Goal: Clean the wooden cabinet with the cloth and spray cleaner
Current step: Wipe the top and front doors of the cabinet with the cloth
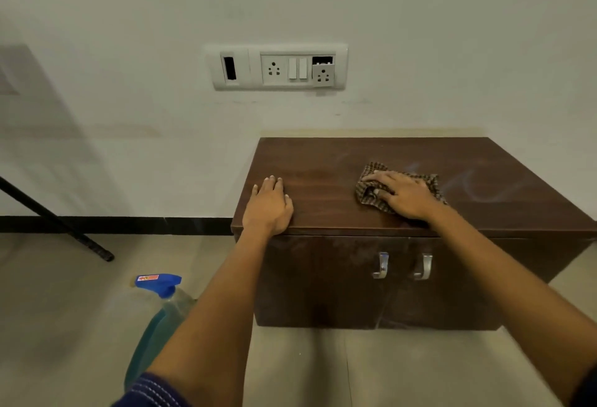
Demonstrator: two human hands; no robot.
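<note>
The wooden cabinet (323, 161) fills the right centre of the frame, set against the wall. Its long axis runs left to right along that wall, and its front faces the bottom of the frame. The job looks about midway. The left and middle of the top read as even dark brown. Pale swirled streaks show on the upper right of the top, so that part probably still needs wiping. The front doors carry a dull, dusty haze with faint streaks and appear untouched as yet.

The spray cleaner (161, 309) is on the floor at lower left, well apart from both hands and partly behind the left forearm. Its blue trigger head points toward the left edge. Its body runs from that head down toward the lower left corner. Blue liquid fills much of it.

The left hand (268, 204) lies flat on the top near the front left corner, fingers straight and close together, holding nothing.

The right hand (403, 195) rests on the cloth (371, 169) at the right centre of the top. The fingers are stretched across it and the thumb is tucked into a fold, so it has hold of the cloth. The checked cloth is bunched, its longer side running left to right.

Two metal handles (381, 266) hang side by side on the front.
</note>
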